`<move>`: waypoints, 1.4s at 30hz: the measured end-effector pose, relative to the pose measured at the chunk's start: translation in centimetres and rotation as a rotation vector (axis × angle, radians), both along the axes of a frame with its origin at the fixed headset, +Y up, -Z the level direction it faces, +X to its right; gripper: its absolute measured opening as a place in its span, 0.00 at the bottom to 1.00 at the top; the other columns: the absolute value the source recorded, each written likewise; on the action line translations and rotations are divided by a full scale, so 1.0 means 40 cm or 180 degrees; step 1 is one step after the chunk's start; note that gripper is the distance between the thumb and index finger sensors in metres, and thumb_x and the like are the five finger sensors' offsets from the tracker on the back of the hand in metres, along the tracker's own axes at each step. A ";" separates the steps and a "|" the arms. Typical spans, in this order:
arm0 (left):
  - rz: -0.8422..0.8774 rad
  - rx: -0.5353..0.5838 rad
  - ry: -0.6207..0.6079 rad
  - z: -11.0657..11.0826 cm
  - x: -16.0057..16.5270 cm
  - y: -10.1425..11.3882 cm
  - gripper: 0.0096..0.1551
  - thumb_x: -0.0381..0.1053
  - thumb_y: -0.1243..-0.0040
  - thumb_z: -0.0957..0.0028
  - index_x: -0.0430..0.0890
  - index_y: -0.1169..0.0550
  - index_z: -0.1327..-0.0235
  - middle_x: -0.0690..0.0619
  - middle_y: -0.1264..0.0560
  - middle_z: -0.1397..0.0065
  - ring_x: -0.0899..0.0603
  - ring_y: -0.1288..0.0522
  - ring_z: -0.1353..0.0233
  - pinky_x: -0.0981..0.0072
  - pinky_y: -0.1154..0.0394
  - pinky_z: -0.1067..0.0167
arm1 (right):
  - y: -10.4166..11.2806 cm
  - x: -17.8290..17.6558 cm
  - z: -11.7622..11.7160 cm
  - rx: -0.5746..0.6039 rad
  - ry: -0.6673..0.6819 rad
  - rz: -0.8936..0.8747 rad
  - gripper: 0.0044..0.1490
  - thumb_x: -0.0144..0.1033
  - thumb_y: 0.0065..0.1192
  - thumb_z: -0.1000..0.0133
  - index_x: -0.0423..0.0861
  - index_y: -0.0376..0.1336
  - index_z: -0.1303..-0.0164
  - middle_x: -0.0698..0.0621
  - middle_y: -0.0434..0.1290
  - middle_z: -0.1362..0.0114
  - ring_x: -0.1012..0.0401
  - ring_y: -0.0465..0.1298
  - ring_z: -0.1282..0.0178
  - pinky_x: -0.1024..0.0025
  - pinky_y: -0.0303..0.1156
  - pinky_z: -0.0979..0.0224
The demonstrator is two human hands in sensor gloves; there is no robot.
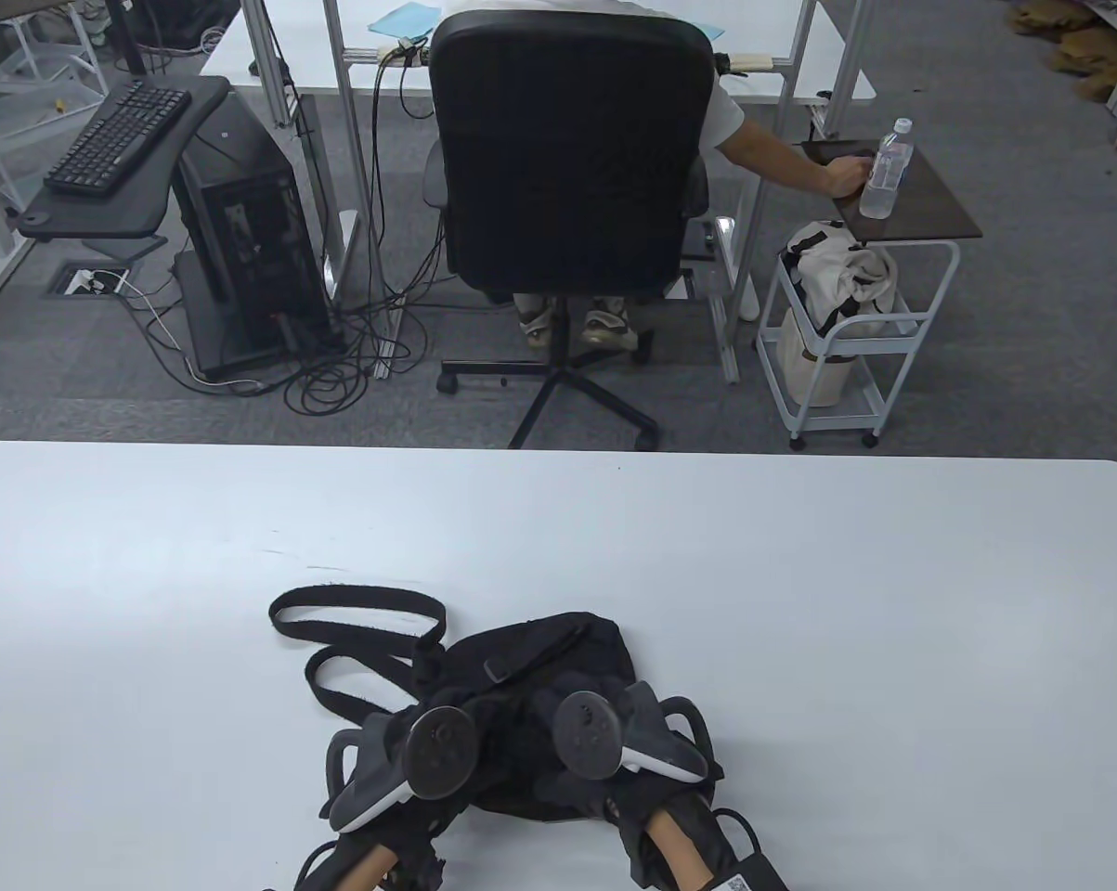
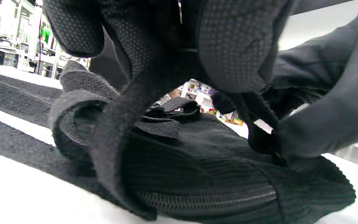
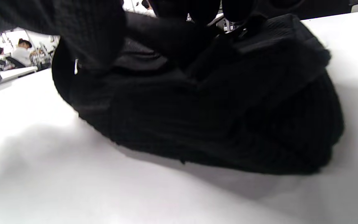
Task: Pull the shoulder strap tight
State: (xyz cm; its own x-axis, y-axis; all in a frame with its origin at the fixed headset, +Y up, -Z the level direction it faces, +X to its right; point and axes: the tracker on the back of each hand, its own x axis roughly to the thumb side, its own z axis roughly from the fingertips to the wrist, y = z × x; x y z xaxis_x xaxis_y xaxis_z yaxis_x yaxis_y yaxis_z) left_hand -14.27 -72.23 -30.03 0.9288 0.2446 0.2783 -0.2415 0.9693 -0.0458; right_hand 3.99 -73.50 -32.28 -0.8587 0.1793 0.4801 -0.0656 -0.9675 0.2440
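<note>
A black fabric bag (image 1: 567, 645) lies on the white table (image 1: 799, 603) near the front edge. Its black shoulder strap (image 1: 354, 599) loops out to the left. Both gloved hands lie on the bag, side by side. My left hand (image 1: 442, 705) grips a stretch of the strap (image 2: 113, 124) where it meets the bag (image 2: 213, 161); its dotted fingers (image 2: 235, 46) curl over it. My right hand (image 1: 572, 701) reaches in from the right (image 2: 322, 102) and pinches a black piece on the bag's top. In the right wrist view the bag (image 3: 228, 109) is dark and the fingers (image 3: 204, 9) barely show.
Beyond the table's far edge stand a black office chair (image 1: 567, 158) with a seated person, a computer tower (image 1: 242, 232) with cables, and a white cart (image 1: 855, 343). White tabletop spreads to the left, right and far side of the bag.
</note>
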 end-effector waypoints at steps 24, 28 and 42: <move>0.0080 0.0136 0.0042 0.004 0.011 -0.008 0.45 0.57 0.29 0.54 0.50 0.32 0.22 0.53 0.26 0.26 0.48 0.20 0.31 0.43 0.28 0.28 | 0.018 0.011 -0.001 -0.0049 0.0048 -0.0891 0.29 0.48 0.69 0.46 0.50 0.65 0.37 0.47 0.68 0.28 0.44 0.66 0.30 0.39 0.60 0.25; 0.0159 0.0151 -0.0063 0.004 0.014 -0.010 0.47 0.57 0.29 0.54 0.50 0.35 0.20 0.54 0.27 0.25 0.49 0.21 0.30 0.43 0.29 0.27 | -0.006 0.022 -0.023 -0.0647 -0.0024 -0.1477 0.39 0.61 0.61 0.48 0.46 0.65 0.35 0.42 0.66 0.29 0.41 0.64 0.33 0.37 0.59 0.27; -0.0506 0.0584 -0.0029 0.025 0.044 0.007 0.37 0.67 0.32 0.56 0.52 0.20 0.33 0.54 0.18 0.33 0.49 0.12 0.37 0.42 0.23 0.30 | -0.008 0.004 -0.019 -0.0378 -0.0246 -0.1450 0.20 0.48 0.57 0.41 0.47 0.72 0.52 0.45 0.73 0.42 0.46 0.69 0.44 0.40 0.64 0.31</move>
